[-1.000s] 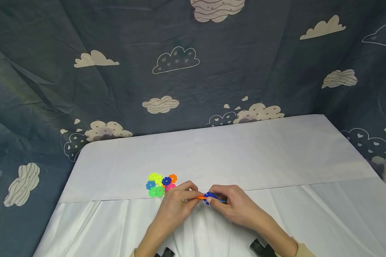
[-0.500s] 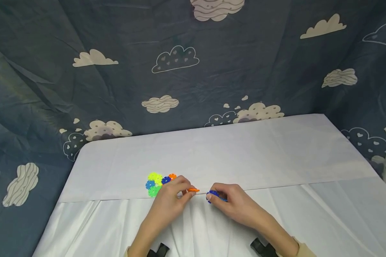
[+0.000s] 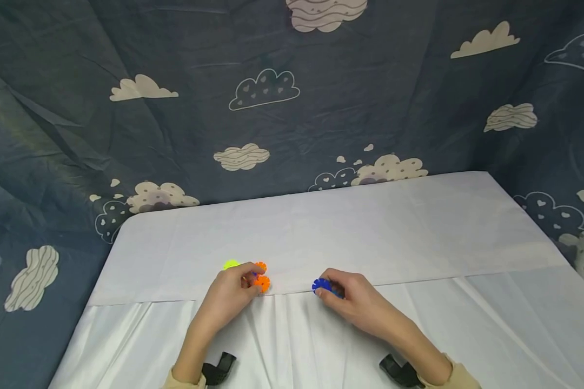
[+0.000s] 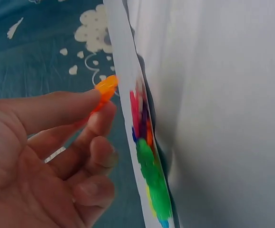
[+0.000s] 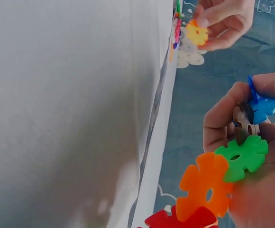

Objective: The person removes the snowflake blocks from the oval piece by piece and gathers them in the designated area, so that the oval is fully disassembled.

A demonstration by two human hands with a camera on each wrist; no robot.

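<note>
My left hand pinches an orange notched plastic disc between thumb and forefinger, beside the pile of loose discs. In the left wrist view the same orange disc is seen nearly edge-on at the fingertips. My right hand holds a chain of interlocked discs with a dark blue disc at its upper end. The right wrist view shows more of that chain: a light blue disc, a brownish disc, a green disc, an orange disc and a red disc.
Behind the left hand lie loose discs, including a yellow disc and another orange disc. Green discs and a pink disc show in the left wrist view. A white cloth covers the table; a cloud-patterned curtain hangs behind.
The left hand has drawn the orange disc away from the right hand's chain, moving left toward the pile and now covering much of it. The right hand has stayed nearly in place, rising slightly.
</note>
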